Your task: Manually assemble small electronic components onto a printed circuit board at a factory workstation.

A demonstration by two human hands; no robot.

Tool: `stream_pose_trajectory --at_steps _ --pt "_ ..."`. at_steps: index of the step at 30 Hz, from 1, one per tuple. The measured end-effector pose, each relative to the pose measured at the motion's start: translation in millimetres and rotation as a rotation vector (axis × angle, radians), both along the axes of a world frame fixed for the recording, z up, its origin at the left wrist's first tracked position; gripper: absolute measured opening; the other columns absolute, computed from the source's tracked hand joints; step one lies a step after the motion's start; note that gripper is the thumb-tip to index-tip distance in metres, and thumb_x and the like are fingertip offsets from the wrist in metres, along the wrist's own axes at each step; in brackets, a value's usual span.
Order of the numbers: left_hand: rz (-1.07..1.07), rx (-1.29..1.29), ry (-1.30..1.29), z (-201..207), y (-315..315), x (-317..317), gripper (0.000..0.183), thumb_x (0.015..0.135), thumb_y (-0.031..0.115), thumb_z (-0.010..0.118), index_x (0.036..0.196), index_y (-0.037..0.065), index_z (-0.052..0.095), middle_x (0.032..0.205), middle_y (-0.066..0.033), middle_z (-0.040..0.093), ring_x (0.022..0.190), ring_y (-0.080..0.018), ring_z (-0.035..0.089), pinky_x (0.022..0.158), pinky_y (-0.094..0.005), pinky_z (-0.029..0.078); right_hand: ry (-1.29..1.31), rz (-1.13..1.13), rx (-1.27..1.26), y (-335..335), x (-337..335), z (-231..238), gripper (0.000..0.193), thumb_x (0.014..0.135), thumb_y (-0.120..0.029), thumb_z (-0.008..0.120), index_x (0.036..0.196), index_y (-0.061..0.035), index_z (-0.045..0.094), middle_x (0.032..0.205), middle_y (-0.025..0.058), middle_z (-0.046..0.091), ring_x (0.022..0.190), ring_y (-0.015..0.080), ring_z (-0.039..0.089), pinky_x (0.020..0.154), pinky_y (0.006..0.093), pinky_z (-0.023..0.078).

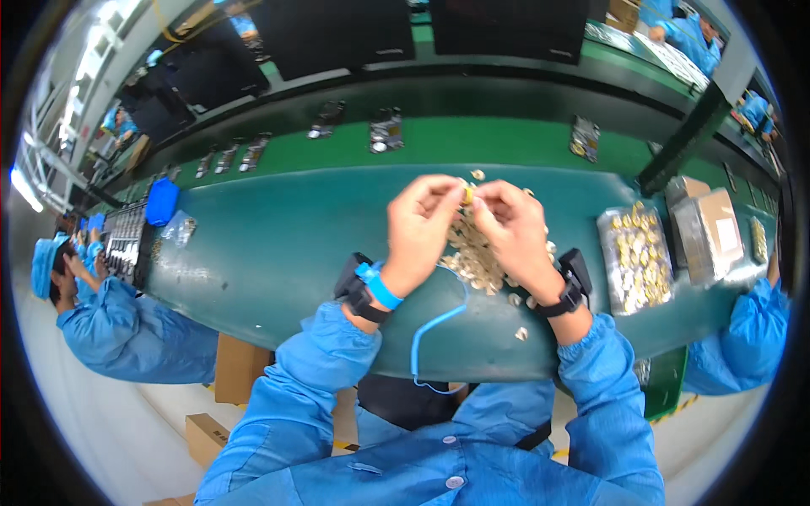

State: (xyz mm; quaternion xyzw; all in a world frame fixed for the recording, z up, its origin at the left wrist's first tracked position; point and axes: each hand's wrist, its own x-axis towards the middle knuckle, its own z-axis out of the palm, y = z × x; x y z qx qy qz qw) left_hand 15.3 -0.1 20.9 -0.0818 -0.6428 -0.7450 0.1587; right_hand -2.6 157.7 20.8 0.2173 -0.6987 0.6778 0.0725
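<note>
My left hand [418, 229] and my right hand [516, 232] meet above the green worktable, fingertips pinched together on a small yellow piece [468, 196]. The fingers cover most of it, so its exact kind is hidden. Below and between my hands lies a loose pile of small cream-coloured parts [474, 263], with a few scattered around it. A blue wristband [379, 287] circles my left wrist, and a blue cord [430, 324] trails over the table near it. Dark devices are strapped to both wrists.
Right of my hands lies a clear tray [607, 274] of gold-coloured parts, beside bagged cardboard boxes [715, 232] and a dark pillar [688, 139]. Small assemblies [386, 132] sit on the green strip beyond. A blue bin [161, 202] stands far left. Co-workers sit at both sides.
</note>
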Motion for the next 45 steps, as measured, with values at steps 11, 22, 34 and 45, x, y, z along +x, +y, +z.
stream_pose_trajectory --at_steps 11,22,34,45 --pt "-0.074 -0.090 -0.014 -11.2 -4.2 1.2 0.019 0.103 0.010 0.062 0.110 -0.005 0.071 0.099 -0.0058 0.073 0.085 -0.0102 0.067 0.073 -0.0250 0.056 0.051 -0.043 0.021 -2.8 4.3 -1.3 0.006 0.096 -0.001 0.066 0.095 0.0044 0.065 0.086 0.0037 0.065 0.068 0.0045 0.059 0.061 0.0214 0.049" --pt "0.000 -0.104 -0.041 -9.6 -15.4 -13.9 0.022 0.105 0.013 0.061 0.111 -0.005 0.071 0.101 -0.0101 0.074 0.091 -0.0171 0.073 0.073 -0.0274 0.059 -0.094 -0.222 0.515 24.6 -11.9 15.5 0.019 0.088 -0.010 0.078 0.095 0.0036 0.067 0.071 0.0075 0.062 0.058 0.0104 0.054 0.057 0.0253 0.045" --pt "-0.302 0.035 -0.271 5.0 -4.2 -0.7 0.024 0.104 0.017 0.062 0.105 -0.005 0.072 0.096 -0.0120 0.074 0.086 -0.0164 0.071 0.073 -0.0284 0.058 0.535 -0.193 0.292 18.1 -5.9 11.0 0.010 0.085 0.003 0.072 0.095 -0.0002 0.072 0.089 0.0115 0.067 0.075 0.0272 0.069 0.066 0.0349 0.056" --pt "-0.152 -0.034 -0.105 -0.7 -13.0 -3.2 0.022 0.102 0.013 0.063 0.109 -0.006 0.071 0.100 -0.0127 0.074 0.087 -0.0175 0.072 0.069 -0.0290 0.059 0.159 0.037 0.124 19.2 -8.1 16.0 0.018 0.088 -0.001 0.074 0.105 0.0030 0.074 0.097 0.0118 0.072 0.079 0.0167 0.072 0.070 0.0281 0.058"
